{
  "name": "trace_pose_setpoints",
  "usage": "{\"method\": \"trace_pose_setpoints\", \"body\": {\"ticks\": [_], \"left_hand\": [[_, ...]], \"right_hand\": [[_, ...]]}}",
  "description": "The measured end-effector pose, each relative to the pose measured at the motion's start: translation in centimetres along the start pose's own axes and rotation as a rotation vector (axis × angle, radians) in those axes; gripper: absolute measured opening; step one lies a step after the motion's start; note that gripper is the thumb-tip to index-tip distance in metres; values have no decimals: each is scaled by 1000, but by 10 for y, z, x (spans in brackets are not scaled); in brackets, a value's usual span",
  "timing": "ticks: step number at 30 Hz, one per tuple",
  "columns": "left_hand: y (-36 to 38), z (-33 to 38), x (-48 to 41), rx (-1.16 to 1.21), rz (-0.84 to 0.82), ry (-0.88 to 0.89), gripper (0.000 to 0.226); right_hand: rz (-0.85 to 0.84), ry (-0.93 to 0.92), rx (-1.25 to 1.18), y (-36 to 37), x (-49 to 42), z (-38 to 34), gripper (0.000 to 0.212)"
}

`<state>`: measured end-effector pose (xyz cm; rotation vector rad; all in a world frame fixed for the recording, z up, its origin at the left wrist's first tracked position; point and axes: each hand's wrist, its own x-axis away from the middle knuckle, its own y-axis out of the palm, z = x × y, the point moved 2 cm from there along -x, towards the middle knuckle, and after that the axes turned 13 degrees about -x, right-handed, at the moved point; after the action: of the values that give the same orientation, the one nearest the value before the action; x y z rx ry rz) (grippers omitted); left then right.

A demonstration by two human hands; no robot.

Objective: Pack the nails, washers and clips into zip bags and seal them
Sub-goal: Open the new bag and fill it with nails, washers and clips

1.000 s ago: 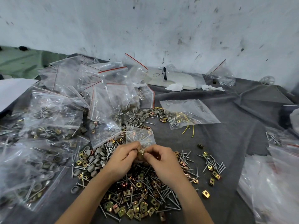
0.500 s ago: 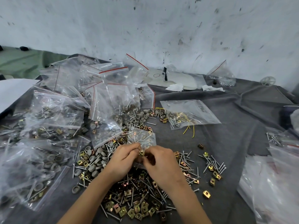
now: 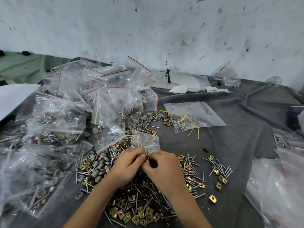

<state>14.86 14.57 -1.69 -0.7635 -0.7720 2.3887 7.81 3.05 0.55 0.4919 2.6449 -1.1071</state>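
1. Head view, surroundings: packed bags [image 3: 57, 122] heap over the left of the counter [image 3: 246, 120], and one slumps just behind the hands. A flat bag with yellow wires [image 3: 194, 116] lies right of centre, and empty bags [image 3: 279, 186] are stacked at the right edge. A scuffed white wall [image 3: 148, 30] stands behind.
2. The small bag [image 3: 146, 142] stands upright at the centre, just above the fingertips. The left hand [image 3: 127, 165] pinches its near edge. The right hand [image 3: 162, 168] pinches a clip [image 3: 146, 156] at that edge. Nails show inside the bag.
3. The bag is clear, crinkled film. Loose nails [image 3: 190, 171] are thin, grey steel with flat heads. The clips [image 3: 139, 216] are square, folded, brassy metal, and the washers [image 3: 98, 168] are dull grey cupped rounds. All three lie mixed under and around both hands on grey cloth.
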Motion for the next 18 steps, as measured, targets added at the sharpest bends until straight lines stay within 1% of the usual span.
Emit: {"method": "trace_pose_setpoints", "body": {"ticks": [4,6,11,15,18], "left_hand": [[1,0,0,-17,-19,12,26],[1,2,-1,-23,-24,11,22],[0,0,-3,27,-46,-57,26],[-1,0,-4,57,-68,-87,22],[-3,2,-5,98,-78,-119,23]], "right_hand": [[40,86,-31,3,2,2,33],[60,125,-60,4,2,3,33],[84,183,-156,5,2,0,37],[112,202,-228,7,1,0,37],[145,202,-209,9,0,-2,33]]}}
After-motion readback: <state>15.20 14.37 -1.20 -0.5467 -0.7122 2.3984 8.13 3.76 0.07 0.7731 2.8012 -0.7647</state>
